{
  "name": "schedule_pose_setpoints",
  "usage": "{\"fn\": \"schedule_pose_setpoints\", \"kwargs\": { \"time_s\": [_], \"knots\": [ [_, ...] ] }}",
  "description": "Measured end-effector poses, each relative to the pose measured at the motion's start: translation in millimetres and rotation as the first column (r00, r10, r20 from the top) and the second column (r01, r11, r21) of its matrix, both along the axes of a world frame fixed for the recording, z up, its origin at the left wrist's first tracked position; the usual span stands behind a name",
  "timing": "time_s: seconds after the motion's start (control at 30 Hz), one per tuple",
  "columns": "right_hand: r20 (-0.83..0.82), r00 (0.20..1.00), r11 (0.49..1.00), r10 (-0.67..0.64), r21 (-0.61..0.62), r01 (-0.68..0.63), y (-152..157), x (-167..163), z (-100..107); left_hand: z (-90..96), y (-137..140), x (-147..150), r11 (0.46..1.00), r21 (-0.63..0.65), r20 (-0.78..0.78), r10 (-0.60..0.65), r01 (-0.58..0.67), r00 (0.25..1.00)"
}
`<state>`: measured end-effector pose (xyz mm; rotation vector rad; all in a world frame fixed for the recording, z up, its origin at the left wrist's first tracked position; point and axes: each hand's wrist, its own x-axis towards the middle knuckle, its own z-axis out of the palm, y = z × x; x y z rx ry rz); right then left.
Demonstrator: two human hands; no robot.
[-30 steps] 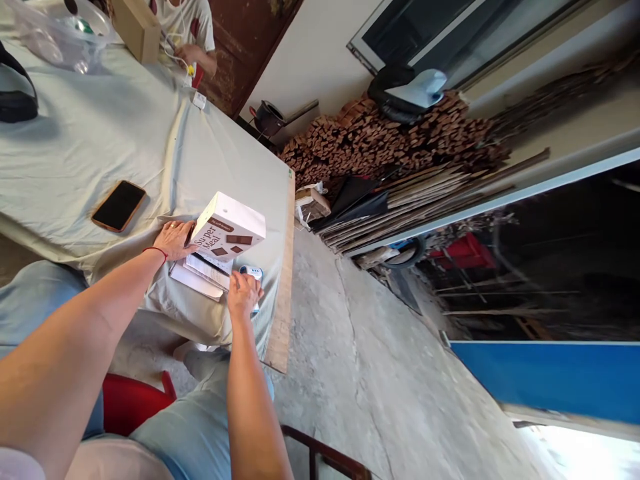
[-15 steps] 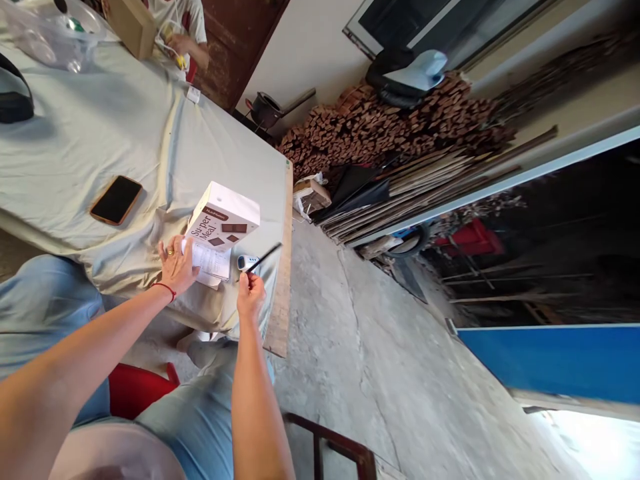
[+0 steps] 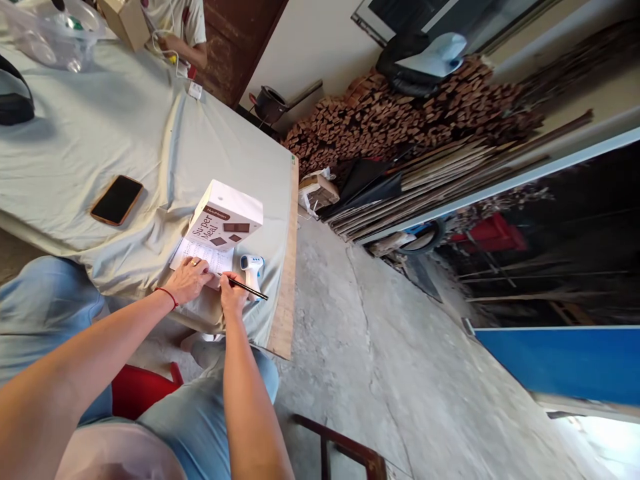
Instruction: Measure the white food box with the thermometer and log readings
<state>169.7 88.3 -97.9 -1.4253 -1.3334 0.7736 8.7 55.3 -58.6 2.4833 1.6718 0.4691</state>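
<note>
Biggest thing in view is the bare concrete floor (image 3: 340,347), running off to the right of a table (image 3: 125,127) covered in a pale, wrinkled cloth. Past the far end of the table there's a big pile of chopped firewood (image 3: 395,117) against the wall, and a blue panel (image 3: 560,363) sits way over on the right. Another person (image 3: 193,23) is at the far side of the table, holding a white cord. Near them are a clear plastic tub (image 3: 55,50) and a brown cardboard box (image 3: 127,23). Closer in, a white box (image 3: 225,215) with "Super Meal" on the front stands on the cloth, right at the far edge of an open notebook (image 3: 184,251); can't tell if they actually touch. The notebook lies near the table's front edge with writing on the page. Left hand (image 3: 191,280) rests on the lower part of it, fingers bent and close together, but I honestly can't tell if they're pinching anything. Right hand (image 3: 233,291) is just beside it, thumb and fingers clamped on a black pen. A phone (image 3: 117,200) lies face up, well off to the left, and a white-and-blue thermometer gun (image 3: 251,264) lies just past the right hand. The pen (image 3: 253,289) slants with its tip toward the notebook and its back end over the thermometer gun's handle; can't tell if the tip touches paper.
</note>
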Motion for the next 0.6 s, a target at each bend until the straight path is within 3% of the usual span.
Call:
{"fn": "schedule_pose_setpoints", "kwargs": {
  "time_s": [0.6],
  "knots": [
    [0.169,0.985,0.998,0.021,0.06,-0.032,6,4,-14,-5.5,1,1,0.999,0.046,-0.022,-0.004,0.005,1.0]
  ]
}}
